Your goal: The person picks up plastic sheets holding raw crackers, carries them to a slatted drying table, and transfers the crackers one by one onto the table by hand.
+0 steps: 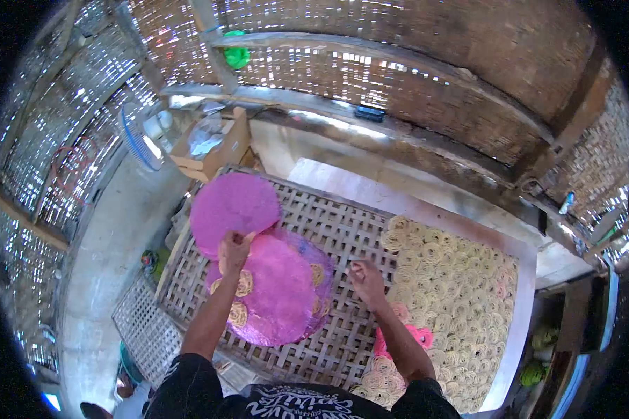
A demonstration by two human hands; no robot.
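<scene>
My left hand has its fingers pinched at the meeting edges of two round pink sheets. One pink sheet lies toward the back. The nearer pink sheet carries several flat yellowish coils of thin strands, among them a coil near its left edge. What my left fingers grip is too small to make out. Over the woven bamboo rack, my right hand is held with curled fingers, right of the sheets. Whether it holds anything is hidden. Several rows of similar coils cover the rack's right side.
A bright pink piece lies among the coils by my right forearm. Behind the rack's left corner stand a cardboard box and a fan. A second lattice rack sits lower left. A woven bamboo wall closes the back.
</scene>
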